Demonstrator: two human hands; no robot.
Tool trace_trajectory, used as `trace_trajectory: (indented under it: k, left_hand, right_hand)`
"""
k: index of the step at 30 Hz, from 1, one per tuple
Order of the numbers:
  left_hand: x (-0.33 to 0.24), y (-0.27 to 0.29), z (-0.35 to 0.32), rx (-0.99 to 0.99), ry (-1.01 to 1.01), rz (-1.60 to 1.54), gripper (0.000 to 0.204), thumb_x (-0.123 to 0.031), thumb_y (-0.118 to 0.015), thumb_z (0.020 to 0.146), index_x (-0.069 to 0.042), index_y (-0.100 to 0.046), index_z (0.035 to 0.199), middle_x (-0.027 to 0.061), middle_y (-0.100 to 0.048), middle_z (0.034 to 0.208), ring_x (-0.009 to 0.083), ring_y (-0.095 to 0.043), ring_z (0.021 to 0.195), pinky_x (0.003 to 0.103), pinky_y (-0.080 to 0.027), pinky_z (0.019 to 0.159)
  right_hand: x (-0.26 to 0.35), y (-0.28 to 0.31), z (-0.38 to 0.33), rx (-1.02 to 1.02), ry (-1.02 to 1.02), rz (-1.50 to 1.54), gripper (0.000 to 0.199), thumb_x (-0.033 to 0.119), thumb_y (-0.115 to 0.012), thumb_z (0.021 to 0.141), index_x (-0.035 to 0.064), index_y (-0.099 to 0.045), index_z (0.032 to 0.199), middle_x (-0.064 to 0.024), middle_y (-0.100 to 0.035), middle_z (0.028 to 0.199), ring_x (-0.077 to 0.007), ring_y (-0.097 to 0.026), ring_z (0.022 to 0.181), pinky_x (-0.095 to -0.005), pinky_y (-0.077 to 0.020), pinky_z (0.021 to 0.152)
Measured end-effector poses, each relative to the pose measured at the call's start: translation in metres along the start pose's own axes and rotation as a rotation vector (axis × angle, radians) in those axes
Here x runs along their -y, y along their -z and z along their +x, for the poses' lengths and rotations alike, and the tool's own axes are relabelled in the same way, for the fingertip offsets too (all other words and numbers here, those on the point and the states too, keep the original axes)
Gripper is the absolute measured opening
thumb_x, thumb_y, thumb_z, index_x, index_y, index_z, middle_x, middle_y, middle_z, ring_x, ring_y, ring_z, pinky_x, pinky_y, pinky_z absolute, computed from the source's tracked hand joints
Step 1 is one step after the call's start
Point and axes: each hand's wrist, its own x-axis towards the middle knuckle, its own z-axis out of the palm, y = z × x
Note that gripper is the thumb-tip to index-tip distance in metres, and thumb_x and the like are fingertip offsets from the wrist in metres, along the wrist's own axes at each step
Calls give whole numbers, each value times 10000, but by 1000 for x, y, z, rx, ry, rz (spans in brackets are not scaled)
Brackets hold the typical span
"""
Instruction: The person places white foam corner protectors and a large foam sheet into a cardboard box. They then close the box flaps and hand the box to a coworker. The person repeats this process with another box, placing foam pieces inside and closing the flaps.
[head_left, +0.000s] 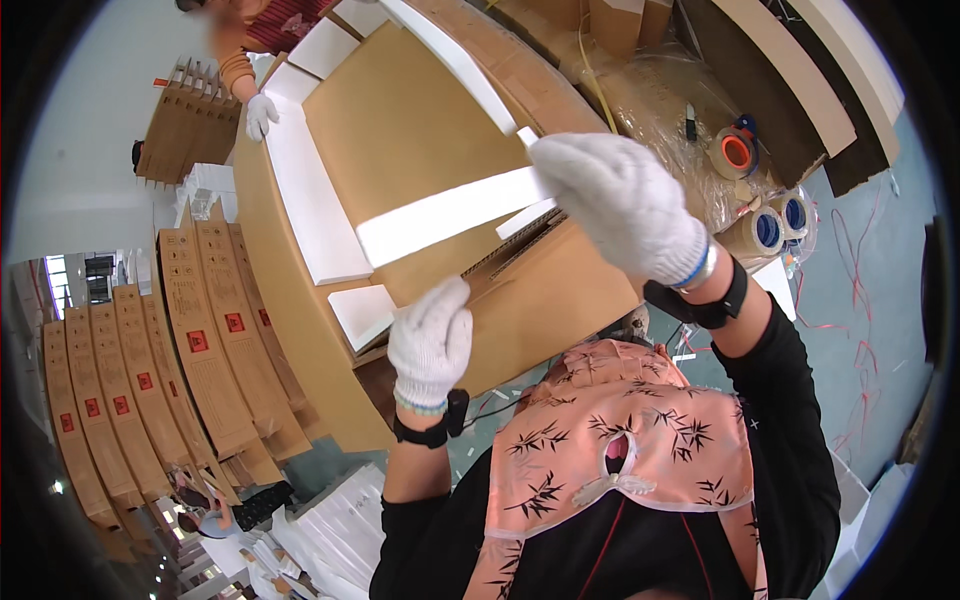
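Both of my hands wear white knit gloves. My right hand (622, 208) is closed on one end of a white foam strip (450, 215), which reaches left across the near part of a large open carton (405, 125). My left hand (432, 340) is up at the carton's near left corner, its fingers stretched upward with nothing seen in them. Just left of it, a short white foam block (362, 316) lies against the near edge. Longer white foam pieces (310, 190) line the carton's left and far sides. A small foam piece (525, 219) shows under the strip near my right hand.
At the far left, another person's gloved hand (262, 117) touches the carton rim. Flat brown cartons (205, 340) stand in rows at left. On the right bench lie a tape dispenser (735, 150), tape rolls (768, 230) and a cutter knife (690, 122). Red strings (858, 285) trail over the floor.
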Motion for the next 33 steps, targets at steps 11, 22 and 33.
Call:
trace_trajectory:
  k: [11,22,33]
  left_hand:
    - [29,-84,-99,724,373,-27,353,-315,-612,933,-67,-682,1174,176,-702,1167,355,-685,1006,454,-550,876]
    - [-22,-179,-71,972,422,355,556,-513,-652,815,-16,-651,1065,209,-674,1065,386,-710,912,507,-581,754]
    - [-96,-219,-17,1169,733,629,720,-529,-636,776,58,-640,1192,279,-647,1228,395,-668,1109,449,-535,952]
  right_hand:
    - [-25,-136,-29,798,104,-113,257,152,-675,749,105,-629,998,-73,-652,975,-284,-638,1038,-411,-480,942]
    - [-154,128,-133,14,-363,-634,374,140,-729,750,61,-683,1112,-153,-636,1207,-356,-588,1169,-457,-477,1018]
    - [-393,444,-302,-207,-1368,-1303,573,509,-656,893,84,-606,1273,-200,-634,1244,-369,-597,1193,-480,-505,978]
